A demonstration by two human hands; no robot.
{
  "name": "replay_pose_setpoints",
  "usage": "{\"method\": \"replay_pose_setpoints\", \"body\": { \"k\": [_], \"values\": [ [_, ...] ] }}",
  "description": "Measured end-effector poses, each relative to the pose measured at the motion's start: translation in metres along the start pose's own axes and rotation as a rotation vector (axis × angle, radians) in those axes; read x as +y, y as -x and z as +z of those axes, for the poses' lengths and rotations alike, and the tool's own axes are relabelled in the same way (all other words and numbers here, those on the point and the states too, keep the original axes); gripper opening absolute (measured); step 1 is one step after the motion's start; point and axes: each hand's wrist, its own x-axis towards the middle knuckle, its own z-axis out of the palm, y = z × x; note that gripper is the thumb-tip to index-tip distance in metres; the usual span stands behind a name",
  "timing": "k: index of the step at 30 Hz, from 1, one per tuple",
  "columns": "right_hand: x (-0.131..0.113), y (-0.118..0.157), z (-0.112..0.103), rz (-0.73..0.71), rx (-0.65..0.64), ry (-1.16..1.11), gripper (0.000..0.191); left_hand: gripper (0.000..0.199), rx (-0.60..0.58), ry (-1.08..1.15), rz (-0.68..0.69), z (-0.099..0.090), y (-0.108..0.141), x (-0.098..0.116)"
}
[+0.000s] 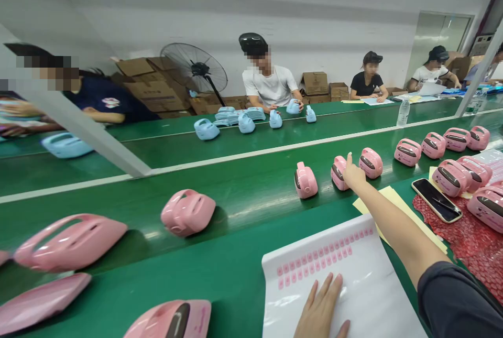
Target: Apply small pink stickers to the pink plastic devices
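My left hand (324, 306) lies flat with fingers spread on a white sheet (387, 285) bearing rows of small pink stickers. My right arm stretches forward over the green belt. At its end, my right hand (354, 174) is at a pink plastic housing (338, 171) with a handle and a dark front panel, seemingly gripping its right side. One digit points up, with a pale spot at its tip; the other fingers are mostly hidden. Beside that housing stand another pink housing (305, 181) on the left and a similar pink housing (371, 163) on the right.
More pink housings (188, 213) stand along the belt (243, 191). At right, a phone (437, 200) rests by red bubble wrap (467, 222) and yellow paper (412, 212). A white post (94, 118) rises at left. Across the belt, several people sit, one handling light-blue housings (246, 123).
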Motion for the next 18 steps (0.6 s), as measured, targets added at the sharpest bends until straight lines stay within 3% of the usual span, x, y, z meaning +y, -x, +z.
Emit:
{"method": "replay_pose_setpoints", "body": {
  "k": [3,6,9,13,17,18],
  "values": [
    [0.012,0.007,-0.013,0.052,-0.007,-0.081,0.063,0.066,0.113,0.103,-0.013,0.003,0.004,-0.001],
    [0.029,0.028,-0.036,0.062,-0.033,-0.212,0.061,0.053,0.269,0.292,-0.145,0.001,0.007,0.0],
    [0.04,0.07,-0.048,0.06,-0.124,-0.351,0.059,0.046,0.321,0.467,-0.217,-0.008,0.002,0.012],
    [0.041,0.141,-0.048,0.02,-0.272,-0.535,0.056,0.042,0.483,0.661,-0.218,-0.02,-0.007,0.031],
    [0.037,0.178,-0.048,-0.194,-0.264,-0.661,0.063,0.04,0.41,0.405,-0.236,-0.044,-0.011,0.027],
    [0.037,0.177,-0.05,-0.239,-0.213,-0.593,0.063,0.04,0.466,0.322,-0.247,-0.053,-0.013,0.021]
  ]
}}
